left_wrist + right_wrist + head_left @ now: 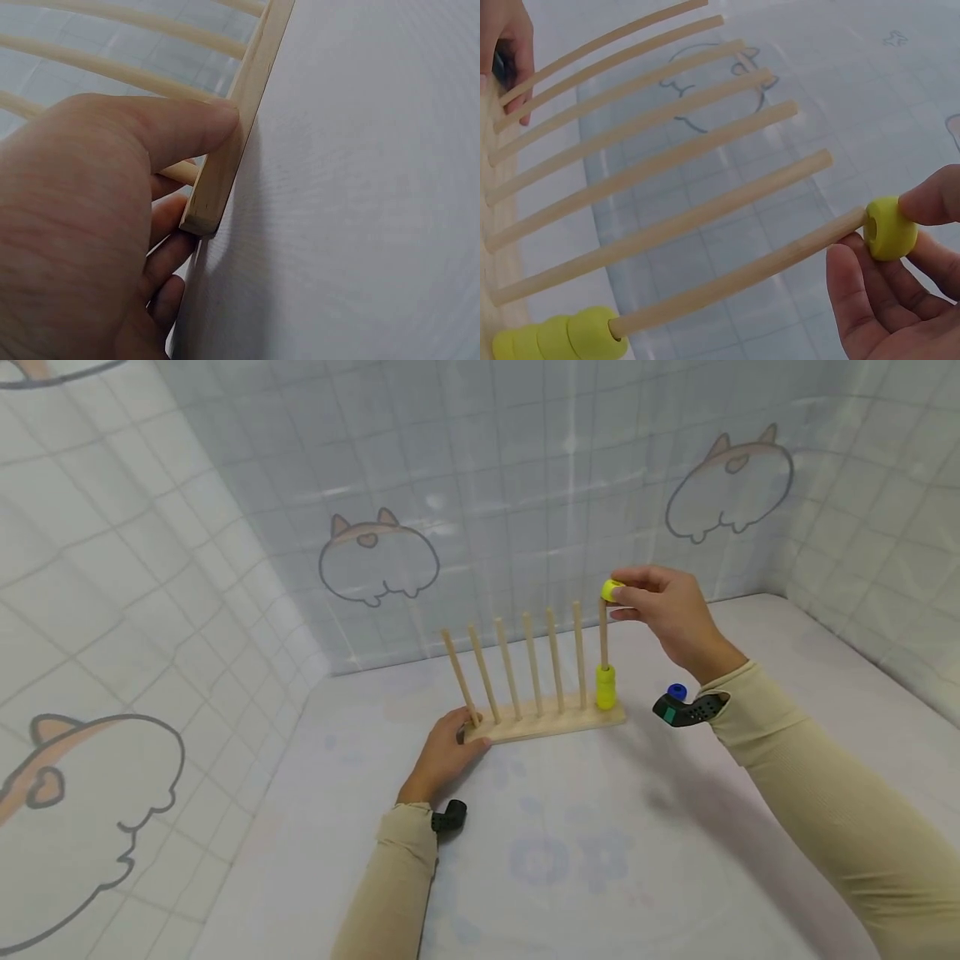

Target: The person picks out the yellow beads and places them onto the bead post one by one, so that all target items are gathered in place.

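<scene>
A wooden rack has a flat base (551,723) and a row of several upright rods (531,664). My left hand (447,752) grips the left end of the base, thumb along its front edge and fingers behind. Several yellow beads (606,687) are stacked at the foot of the rightmost rod (603,635). At that rod's top, my right hand (663,606) pinches another yellow bead (890,228) between thumb and fingers. In the right wrist view the bead's hole faces the rod's tip, right at it. The other rods carry no beads.
A small blue bead-like thing (677,692) shows beside the black strap (686,708) on my right wrist. Another black strap device (449,817) is on my left wrist. The pale tabletop (570,802) is bordered by sheeted walls (487,485) with a grid and cartoon print.
</scene>
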Motion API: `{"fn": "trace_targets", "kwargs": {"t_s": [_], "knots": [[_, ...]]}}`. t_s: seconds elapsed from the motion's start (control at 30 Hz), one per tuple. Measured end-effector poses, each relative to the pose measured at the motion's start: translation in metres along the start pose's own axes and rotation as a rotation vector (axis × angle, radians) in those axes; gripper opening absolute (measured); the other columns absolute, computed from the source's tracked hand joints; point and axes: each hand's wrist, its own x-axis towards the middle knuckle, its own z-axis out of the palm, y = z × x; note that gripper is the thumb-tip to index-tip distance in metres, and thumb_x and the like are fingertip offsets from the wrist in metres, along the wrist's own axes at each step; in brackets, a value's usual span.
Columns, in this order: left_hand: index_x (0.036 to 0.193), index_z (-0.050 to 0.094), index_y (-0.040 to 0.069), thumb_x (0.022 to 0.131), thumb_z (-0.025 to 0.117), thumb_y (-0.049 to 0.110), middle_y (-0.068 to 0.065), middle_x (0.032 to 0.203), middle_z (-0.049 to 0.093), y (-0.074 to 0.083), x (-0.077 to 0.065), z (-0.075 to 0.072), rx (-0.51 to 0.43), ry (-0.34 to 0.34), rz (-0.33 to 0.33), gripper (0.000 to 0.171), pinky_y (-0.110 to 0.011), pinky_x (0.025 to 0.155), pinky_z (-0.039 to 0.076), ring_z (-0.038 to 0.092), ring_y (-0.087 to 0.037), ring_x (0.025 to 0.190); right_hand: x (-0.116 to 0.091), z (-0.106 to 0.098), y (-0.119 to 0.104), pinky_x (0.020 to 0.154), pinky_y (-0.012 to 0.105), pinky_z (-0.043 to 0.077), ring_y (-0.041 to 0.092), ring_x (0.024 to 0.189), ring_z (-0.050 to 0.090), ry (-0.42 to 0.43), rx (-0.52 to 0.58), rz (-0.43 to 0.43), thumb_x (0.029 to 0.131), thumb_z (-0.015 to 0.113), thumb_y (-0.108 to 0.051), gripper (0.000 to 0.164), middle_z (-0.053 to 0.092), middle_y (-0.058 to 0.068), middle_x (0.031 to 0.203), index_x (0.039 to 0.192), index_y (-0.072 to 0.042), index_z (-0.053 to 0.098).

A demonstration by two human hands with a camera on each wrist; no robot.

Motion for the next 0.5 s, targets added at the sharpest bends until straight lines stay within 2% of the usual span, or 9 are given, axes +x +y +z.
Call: {"fn": "trace_targets", "kwargs": {"t_s": [0.17,0.5], "knots": [[0.136,0.061,0.015,0.092,0.072,0.032,-0.008,0.152,0.045,-0.0012,0.0005,0.0003,0.006,-0.005,-0.002,0.048,-0.048,0.113,0.034,0.038,-0.03,0.14,0.0014,0.0014,-0.0013,0.088,0.027,0.056,0.023,0.102,0.066,0.002,-0.126,-0.003,0.096,0.068,-0.015,0.041,0.061,0.009,0.119,0.133,0.003,0.059],[0.137,0.06,0.015,0.093,0.071,0.031,-0.006,0.152,0.044,0.0025,-0.0004,-0.0006,0.007,-0.009,0.001,0.048,-0.048,0.112,0.035,0.037,-0.029,0.141,0.0013,0.0015,-0.003,0.091,0.027,0.054,0.024,0.104,0.064,-0.043,-0.227,-0.056,0.097,0.065,-0.014,0.041,0.061,0.011,0.121,0.134,0.003,0.058]]}}
